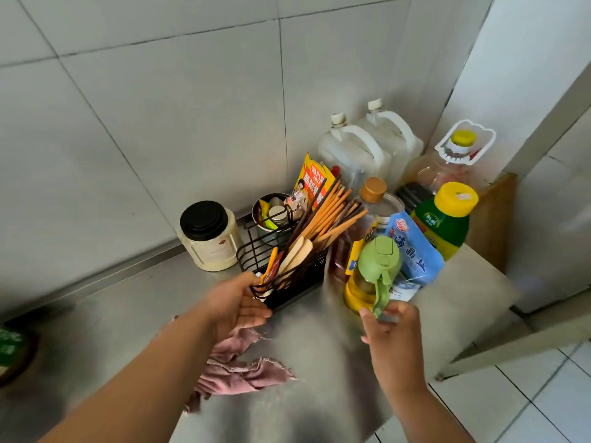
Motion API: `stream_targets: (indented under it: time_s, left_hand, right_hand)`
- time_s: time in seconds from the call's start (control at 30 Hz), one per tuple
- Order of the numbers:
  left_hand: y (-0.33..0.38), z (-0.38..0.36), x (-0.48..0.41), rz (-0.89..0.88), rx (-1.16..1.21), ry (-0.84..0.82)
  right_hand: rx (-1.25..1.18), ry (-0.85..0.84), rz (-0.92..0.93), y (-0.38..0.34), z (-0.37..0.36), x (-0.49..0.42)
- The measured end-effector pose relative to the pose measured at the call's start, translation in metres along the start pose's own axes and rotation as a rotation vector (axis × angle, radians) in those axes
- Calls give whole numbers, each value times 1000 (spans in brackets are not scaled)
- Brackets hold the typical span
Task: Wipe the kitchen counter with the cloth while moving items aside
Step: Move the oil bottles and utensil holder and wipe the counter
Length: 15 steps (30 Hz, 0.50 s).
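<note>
Your left hand (238, 302) grips the front corner of the black wire utensil rack (297, 294), thumb over the top wire and fingers curled beneath. Your right hand (391, 327) pinches the lower end of the green handle (382, 294) on the clear oil bottle with the pale green flip lid (379, 260), just right of the rack; blur softens the fingers there.

The rack is stiff and probably light, but top-heavy. The wooden chopsticks (329, 212) lean out of it to the right, so slide it flat rather than tip it. The bottle looks part full of yellow oil, so expect weight, a possibly greasy surface and perhaps breakable walls. A hold round its body seems safer than the thin handle alone.

The crumpled pink cloth (236, 375) lies loose on the brushed steel counter (319, 362), in front of the rack, partly under your left forearm. It is soft and limp, so bunch it anywhere. Behind the rack to the left stands a cream jar with a black lid (208, 235).
</note>
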<state>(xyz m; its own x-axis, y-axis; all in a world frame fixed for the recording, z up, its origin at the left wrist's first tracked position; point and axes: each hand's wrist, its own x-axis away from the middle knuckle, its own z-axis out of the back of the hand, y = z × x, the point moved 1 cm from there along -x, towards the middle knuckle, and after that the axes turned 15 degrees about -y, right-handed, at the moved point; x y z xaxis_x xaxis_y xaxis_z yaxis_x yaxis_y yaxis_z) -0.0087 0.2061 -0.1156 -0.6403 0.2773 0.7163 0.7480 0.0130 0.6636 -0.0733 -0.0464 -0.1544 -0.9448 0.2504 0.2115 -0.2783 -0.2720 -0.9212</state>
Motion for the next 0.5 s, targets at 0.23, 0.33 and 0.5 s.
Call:
stream_targets:
  time_s: [0.23,0.33,0.5]
  left_hand:
    - [8,12,11,55,-181,3]
    - [19,31,17,-83,-232,258]
    - [44,56,13,-357,-186,626]
  right_hand:
    - [215,16,-65,16,-8,27]
    - [226,-47,-60,13,-18,30]
    - [273,-128,-6,6,-32,31]
